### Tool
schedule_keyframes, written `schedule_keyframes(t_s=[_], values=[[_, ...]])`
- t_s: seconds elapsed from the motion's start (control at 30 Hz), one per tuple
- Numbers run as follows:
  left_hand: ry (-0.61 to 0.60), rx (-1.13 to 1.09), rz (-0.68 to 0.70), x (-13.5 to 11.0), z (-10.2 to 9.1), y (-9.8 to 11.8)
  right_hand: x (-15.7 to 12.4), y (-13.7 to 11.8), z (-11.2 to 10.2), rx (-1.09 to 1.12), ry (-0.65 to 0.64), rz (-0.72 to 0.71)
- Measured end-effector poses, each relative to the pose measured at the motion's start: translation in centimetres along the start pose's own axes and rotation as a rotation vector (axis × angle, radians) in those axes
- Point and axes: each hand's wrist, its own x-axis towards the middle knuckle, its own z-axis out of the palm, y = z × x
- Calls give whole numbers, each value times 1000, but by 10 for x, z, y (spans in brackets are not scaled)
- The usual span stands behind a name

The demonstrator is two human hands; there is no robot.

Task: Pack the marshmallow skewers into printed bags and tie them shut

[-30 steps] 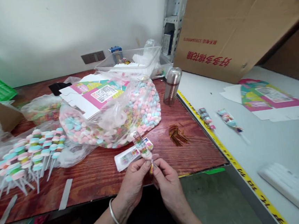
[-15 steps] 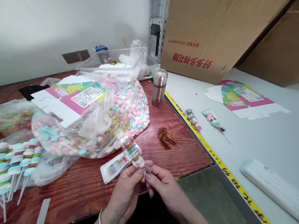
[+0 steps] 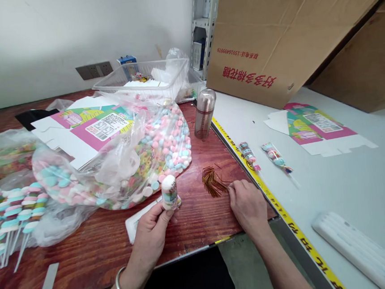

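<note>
My left hand [image 3: 149, 231] is closed round a wrapped candy lollipop [image 3: 169, 192] and holds it upright over the red-brown table [image 3: 97, 247]. My right hand [image 3: 247, 202] rests at the table's right edge, its fingertips pinched at the small heap of gold twist ties [image 3: 212, 182]. Whether a tie is between the fingers I cannot make out. A stack of printed wrappers [image 3: 133, 221] lies under my left hand. Behind it sits a large clear bag of pastel candies [image 3: 120, 169].
Bare candy lollipops [image 3: 6, 219] lie on plastic at the left. A flat printed carton [image 3: 89, 124], a clear tub [image 3: 146, 79] and a metal bottle [image 3: 204, 113] stand behind. Two wrapped lollipops [image 3: 262, 154] lie on the grey table [image 3: 333, 177] right, below a cardboard box [image 3: 270, 34].
My right hand has let go of the lollipop's neck and moved right to the twist ties. My left hand keeps the lollipop, now held more upright.
</note>
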Motion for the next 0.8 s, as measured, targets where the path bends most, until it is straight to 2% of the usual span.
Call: schedule_keyframes(t_s=[0.07, 0.17, 0.27, 0.3, 0.37, 0.47, 0.6, 0.7, 0.8], values=[[17, 166, 78, 2, -2, 4, 1, -4, -4, 3, 21, -1], [33, 358, 219, 6, -3, 10, -4, -22, -23, 70, 111, 17], [30, 544, 336, 8, -3, 10, -17, -61, -49, 353, 259, 114], [25, 610, 364, 9, -2, 10, -23, -77, -55, 493, 232, 129], [22, 734, 411, 9, -1, 8, -33, -107, -59, 783, 93, 123], [58, 845, 449, 6, -2, 5, -42, -139, -47, 1007, -99, 170], [127, 790, 489, -1, -8, 2, -42, -152, -26, 1063, -214, 253], [123, 742, 488, -5, -13, 2, -42, -152, -22, 1080, -251, 279], [117, 600, 416, -5, -13, 5, -43, -152, -22, 1058, -245, 278]])
